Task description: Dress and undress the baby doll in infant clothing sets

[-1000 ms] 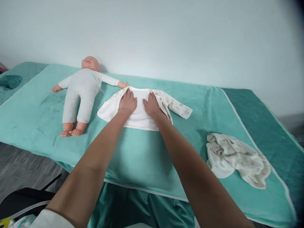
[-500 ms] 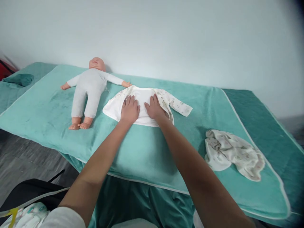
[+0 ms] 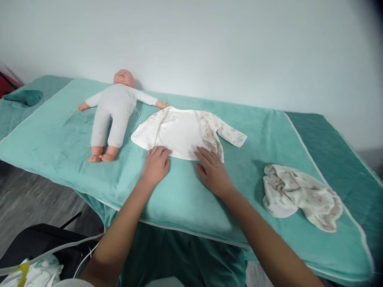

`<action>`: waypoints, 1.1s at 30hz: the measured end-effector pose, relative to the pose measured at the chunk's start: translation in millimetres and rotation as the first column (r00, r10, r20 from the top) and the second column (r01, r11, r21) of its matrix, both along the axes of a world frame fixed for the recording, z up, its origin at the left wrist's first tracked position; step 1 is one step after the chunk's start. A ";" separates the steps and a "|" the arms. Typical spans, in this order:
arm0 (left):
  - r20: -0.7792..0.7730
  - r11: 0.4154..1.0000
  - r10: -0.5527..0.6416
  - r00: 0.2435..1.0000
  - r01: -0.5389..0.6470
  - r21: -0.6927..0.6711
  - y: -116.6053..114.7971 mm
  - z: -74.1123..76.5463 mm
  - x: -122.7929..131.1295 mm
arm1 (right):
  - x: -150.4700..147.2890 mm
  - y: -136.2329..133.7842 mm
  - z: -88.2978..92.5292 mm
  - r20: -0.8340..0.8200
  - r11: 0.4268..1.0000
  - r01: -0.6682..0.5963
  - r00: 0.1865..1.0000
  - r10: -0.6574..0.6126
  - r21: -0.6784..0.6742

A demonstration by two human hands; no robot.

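Observation:
A small white baby shirt (image 3: 182,129) with a printed sleeve lies spread on the green bed cover, its front laid open. At its lower left edge is my left hand (image 3: 157,165), fingers stretched out and holding nothing. My right hand (image 3: 214,171) is at the lower right edge, fingers apart, fingertips over the hem. A baby doll (image 3: 115,105) in a white cloth body lies on its back to the left, one hand touching or close to the shirt's upper left corner.
A crumpled printed baby garment (image 3: 299,193) lies at the right of the green bed cover (image 3: 185,199). The white wall (image 3: 191,48) runs along the back. At lower left stand a black chair (image 3: 42,239) with a white printed bundle (image 3: 44,271) and a pale tube (image 3: 60,249).
Both hands have drawn back toward me from the middle of the shirt to its lower edge. The shirt's white inside is now uncovered. The doll and crumpled garment stay in place.

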State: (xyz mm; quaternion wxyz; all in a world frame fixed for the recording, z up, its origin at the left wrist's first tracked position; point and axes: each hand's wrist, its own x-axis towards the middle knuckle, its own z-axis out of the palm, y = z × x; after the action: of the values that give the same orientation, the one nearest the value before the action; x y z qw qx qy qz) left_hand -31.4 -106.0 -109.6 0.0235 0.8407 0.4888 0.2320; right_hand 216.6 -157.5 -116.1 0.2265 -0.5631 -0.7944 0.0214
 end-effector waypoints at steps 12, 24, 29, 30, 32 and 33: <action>-0.042 0.998 0.065 0.997 -0.065 0.017 2.0 -1.7 0.1 | 45.6 8.1 4.6 0.087 0.972 0.212 0.971 -0.221 0.101; -0.089 0.993 0.046 0.995 -0.036 0.109 -1.6 4.1 5.7 | 103.8 47.2 0.8 -0.371 0.788 0.613 0.721 -0.585 -0.052; -0.062 0.994 0.049 0.997 -0.043 0.098 0.3 2.0 6.8 | 132.3 77.0 -4.4 -0.261 0.625 0.761 0.577 -0.774 -0.172; -0.057 0.994 0.052 0.997 -0.046 0.095 0.7 1.4 6.6 | 133.1 79.9 -4.9 -0.267 0.631 0.756 0.580 -0.769 -0.174; -0.053 0.994 0.053 0.997 -0.048 0.095 1.3 0.7 6.1 | 134.1 85.5 -5.2 -0.305 0.663 0.727 0.600 -0.739 -0.178; -0.051 0.994 0.055 0.997 -0.050 0.096 1.6 0.4 5.9 | 136.0 89.3 -5.0 -0.347 0.690 0.702 0.612 -0.711 -0.176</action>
State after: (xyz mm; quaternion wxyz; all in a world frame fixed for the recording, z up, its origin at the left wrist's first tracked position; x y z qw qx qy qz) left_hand -25.5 -104.4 -109.1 -0.0356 0.8337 0.4995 0.2326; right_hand 352.6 -68.2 -121.1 0.3629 -0.8162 -0.4466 0.0508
